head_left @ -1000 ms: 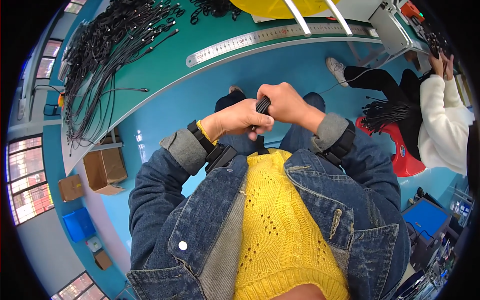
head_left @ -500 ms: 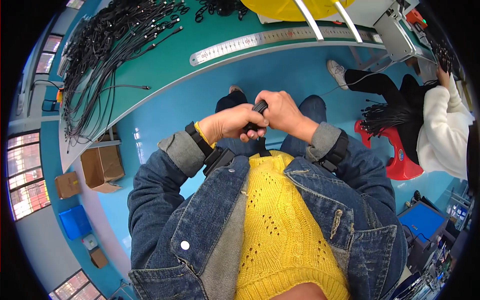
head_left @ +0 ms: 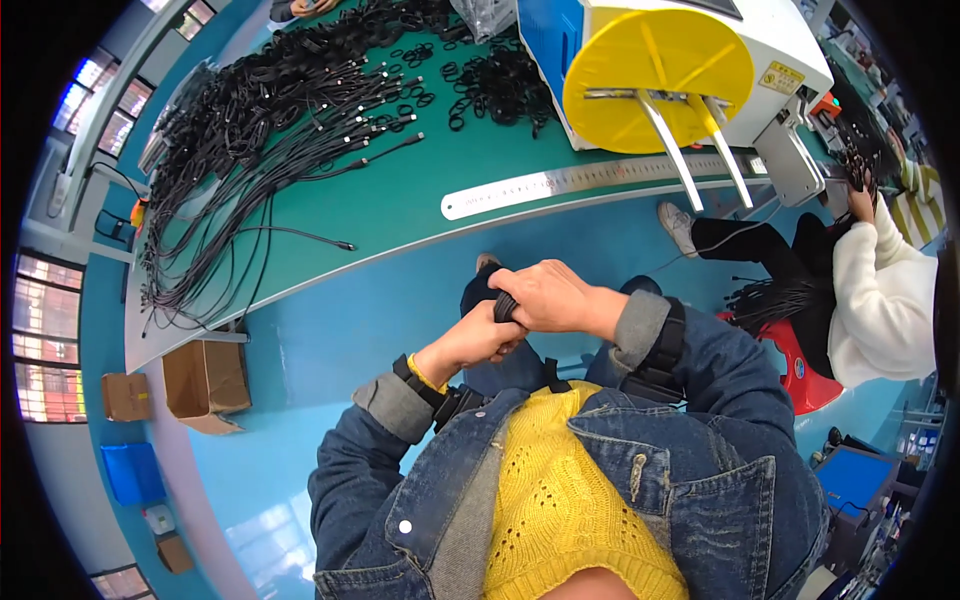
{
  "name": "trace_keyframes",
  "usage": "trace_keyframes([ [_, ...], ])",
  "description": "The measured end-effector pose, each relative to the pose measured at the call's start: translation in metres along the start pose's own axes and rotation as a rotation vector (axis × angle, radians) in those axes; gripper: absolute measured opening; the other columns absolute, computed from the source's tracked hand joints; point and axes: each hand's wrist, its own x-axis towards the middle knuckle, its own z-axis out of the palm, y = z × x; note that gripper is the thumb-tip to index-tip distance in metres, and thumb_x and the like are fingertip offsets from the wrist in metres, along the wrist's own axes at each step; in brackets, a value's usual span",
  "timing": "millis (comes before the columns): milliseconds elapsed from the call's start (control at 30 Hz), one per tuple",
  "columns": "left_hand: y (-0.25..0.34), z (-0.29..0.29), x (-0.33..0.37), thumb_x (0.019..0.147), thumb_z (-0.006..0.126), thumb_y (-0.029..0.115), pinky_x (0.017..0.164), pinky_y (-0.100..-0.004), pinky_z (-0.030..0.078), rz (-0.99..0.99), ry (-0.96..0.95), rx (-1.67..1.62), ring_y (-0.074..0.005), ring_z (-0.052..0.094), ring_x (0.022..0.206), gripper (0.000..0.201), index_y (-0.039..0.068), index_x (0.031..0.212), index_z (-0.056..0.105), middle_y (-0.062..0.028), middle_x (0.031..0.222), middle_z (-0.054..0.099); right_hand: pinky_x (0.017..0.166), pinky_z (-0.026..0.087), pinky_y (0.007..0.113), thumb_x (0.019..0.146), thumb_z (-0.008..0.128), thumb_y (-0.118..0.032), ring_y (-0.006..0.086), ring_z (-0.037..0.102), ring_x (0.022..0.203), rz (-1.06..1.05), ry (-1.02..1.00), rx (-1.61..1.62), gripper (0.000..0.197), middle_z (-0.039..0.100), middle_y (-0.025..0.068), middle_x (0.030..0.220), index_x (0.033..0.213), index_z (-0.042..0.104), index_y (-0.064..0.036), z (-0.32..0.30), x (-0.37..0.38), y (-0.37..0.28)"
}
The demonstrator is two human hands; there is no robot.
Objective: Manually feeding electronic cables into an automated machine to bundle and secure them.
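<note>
A small coiled black cable [head_left: 506, 307] is gripped in front of my body, beyond the table's near edge. My left hand [head_left: 473, 337] has its fingers closed round the lower part of the coil. From the other side, my right hand [head_left: 553, 296] wraps over it, with thumb and fingers on the upper part. Most of the coil is hidden inside the two hands. The hands touch each other. Further off, a heap of loose black cables [head_left: 300, 140] lies on the green table [head_left: 400, 205].
A steel ruler [head_left: 540, 185] lies along the table's edge. Behind it stands a white and blue machine [head_left: 605, 25] with a yellow disc [head_left: 640, 70] and metal rods. Coiled black cables [head_left: 500, 90] sit nearby. A person [head_left: 885, 290] works at right. A cardboard box [head_left: 207, 385] stands at left.
My view has tilted up, showing more of the table and machine. Both hands stay on the coiled cable; my right hand now covers more of its top.
</note>
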Motion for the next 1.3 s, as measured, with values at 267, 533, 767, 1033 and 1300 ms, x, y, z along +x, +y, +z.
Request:
trace_keyframes([
  [267, 0.011, -0.032, -0.022, 0.081, 0.053, 0.007, 0.042, -0.0197, 0.029, 0.410, 0.211, -0.435, -0.0056, 0.037, 0.051, 0.010, 0.006, 0.090, 0.049, 0.0026, 0.064, 0.040, 0.071, 0.046, 0.044, 0.074, 0.058, -0.023, 0.0370, 0.059, 0.077, 0.404, 0.774, 0.067, 0.035, 0.061, 0.0230, 0.078, 0.094, 0.057, 0.0055, -0.066, 0.096, 0.068],
  [533, 0.020, -0.025, -0.018, 0.082, 0.054, 0.007, 0.043, -0.0202, 0.032, 0.455, 0.183, -0.477, -0.0062, 0.041, 0.054, 0.011, 0.006, 0.092, 0.049, 0.0000, 0.068, 0.045, 0.056, 0.043, 0.033, 0.079, 0.061, -0.024, 0.0221, 0.054, 0.060, 0.500, 0.526, 0.014, 0.025, 0.058, 0.0117, 0.068, 0.077, 0.060, 0.0014, -0.058, 0.113, 0.095],
  [767, 0.038, -0.025, -0.003, 0.085, 0.054, 0.007, 0.048, -0.0218, 0.040, 0.635, 0.375, -0.497, -0.0087, 0.048, 0.061, 0.011, 0.006, 0.095, 0.050, -0.0029, 0.076, 0.052, 0.040, 0.026, 0.016, 0.085, 0.059, -0.018, 0.0008, 0.036, 0.046, 0.338, 0.059, 0.995, 0.014, 0.046, -0.0062, 0.057, 0.078, 0.059, -0.0053, -0.058, 0.053, 0.003],
  [1033, 0.031, -0.006, 0.012, 0.085, 0.052, 0.005, 0.051, -0.0230, 0.044, 0.653, 0.344, -0.390, -0.0100, 0.051, 0.064, 0.011, 0.005, 0.096, 0.050, -0.0026, 0.077, 0.052, 0.042, 0.030, 0.017, 0.087, 0.057, -0.017, 0.0026, 0.038, 0.046, 0.287, 0.026, 1.159, 0.014, 0.054, -0.0022, 0.063, 0.082, 0.060, -0.0039, -0.047, 0.011, 0.000],
  [1300, 0.035, 0.005, 0.012, 0.081, 0.056, 0.006, 0.048, -0.0223, 0.043, 0.528, 0.075, -0.474, -0.0076, 0.047, 0.058, 0.012, 0.003, 0.092, 0.053, -0.0012, 0.072, 0.050, 0.052, 0.043, 0.018, 0.086, 0.053, -0.010, 0.0063, 0.055, 0.059, 0.301, 0.090, 1.357, 0.012, 0.061, 0.0017, 0.073, 0.092, 0.061, -0.0025, -0.057, -0.022, -0.007],
])
